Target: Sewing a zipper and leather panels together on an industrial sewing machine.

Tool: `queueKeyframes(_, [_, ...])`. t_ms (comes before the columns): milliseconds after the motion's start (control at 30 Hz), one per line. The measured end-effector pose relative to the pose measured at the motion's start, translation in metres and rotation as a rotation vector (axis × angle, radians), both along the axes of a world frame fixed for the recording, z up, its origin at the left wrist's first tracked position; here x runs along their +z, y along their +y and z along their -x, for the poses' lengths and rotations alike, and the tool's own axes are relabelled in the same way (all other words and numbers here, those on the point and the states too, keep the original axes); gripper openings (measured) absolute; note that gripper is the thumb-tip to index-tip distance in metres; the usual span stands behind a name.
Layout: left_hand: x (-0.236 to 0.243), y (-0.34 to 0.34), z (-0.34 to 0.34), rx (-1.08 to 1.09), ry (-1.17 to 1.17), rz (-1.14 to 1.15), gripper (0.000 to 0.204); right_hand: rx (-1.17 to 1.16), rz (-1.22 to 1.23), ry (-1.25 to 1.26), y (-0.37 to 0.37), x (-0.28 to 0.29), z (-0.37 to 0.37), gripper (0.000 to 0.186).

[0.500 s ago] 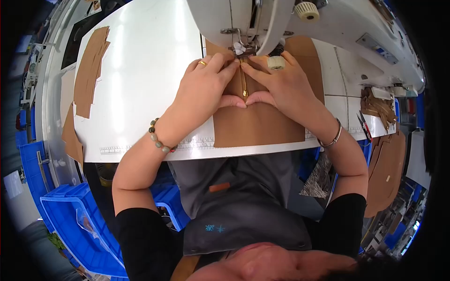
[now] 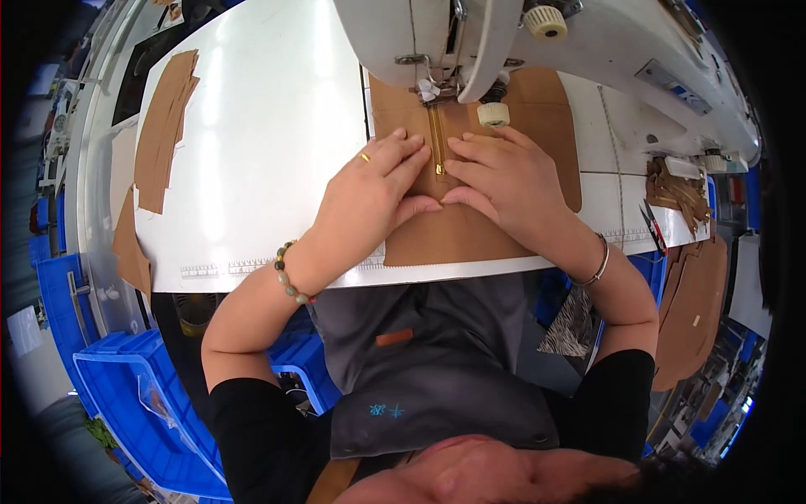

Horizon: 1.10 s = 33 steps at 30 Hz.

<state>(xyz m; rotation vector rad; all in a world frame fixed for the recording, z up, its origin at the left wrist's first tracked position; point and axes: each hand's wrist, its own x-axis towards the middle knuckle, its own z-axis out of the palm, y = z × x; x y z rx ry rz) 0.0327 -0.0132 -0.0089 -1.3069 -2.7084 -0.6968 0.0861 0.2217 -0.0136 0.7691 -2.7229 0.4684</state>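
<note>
A brown panel point(image 2: 462, 235) lies on the white machine table under the presser foot point(image 2: 435, 88) of a sewing machine point(image 2: 571, 50). A brass zipper point(image 2: 435, 130) runs along the panel from the foot toward me, its gold pull point(image 2: 439, 169) at the near end. My left hand point(image 2: 378, 181) rests on the panel left of the zipper, fingers flat and slightly bent. My right hand point(image 2: 499, 181) rests right of it, fingers apart and lying on the panel. Both thumb tips nearly meet just below the zipper's end.
A stack of brown pieces point(image 2: 164, 126) lies at the table's left. Brown scraps point(image 2: 676, 189) and red-handled scissors point(image 2: 652, 227) lie at the right. Blue plastic bins point(image 2: 138, 403) stand below, left. Larger brown panels point(image 2: 697, 302) sit beside the table at the right.
Both hands have moved toward me, away from the presser foot, uncovering more of the panel and zipper near the foot. The fingertips now sit lower along the zipper.
</note>
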Motion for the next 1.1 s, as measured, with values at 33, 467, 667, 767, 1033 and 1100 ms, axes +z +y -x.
queueKeyframes(33, [-0.001,-0.002,-0.006,-0.024,0.013,-0.018,0.066,-0.003,0.002,0.016,-0.001,0.000,-0.003,0.042])
queueKeyframes(467, [0.004,-0.002,-0.010,-0.121,0.095,-0.014,0.057,-0.007,-0.067,0.060,-0.002,0.001,-0.007,0.044])
queueKeyframes(667, [-0.001,0.004,0.007,-0.092,0.131,-0.024,0.060,-0.023,-0.055,0.072,0.002,0.000,0.011,0.044])
queueKeyframes(767, [-0.003,0.007,0.017,-0.077,0.149,-0.042,0.060,-0.040,-0.034,0.070,0.004,-0.002,0.021,0.045])
queueKeyframes(1033, [-0.008,0.012,0.035,-0.060,0.181,-0.103,0.058,-0.090,0.011,0.090,0.005,-0.007,0.033,0.045])
queueKeyframes(1100, [-0.008,0.012,0.035,-0.048,0.197,-0.065,0.058,-0.075,0.021,0.114,0.006,-0.008,0.033,0.044])
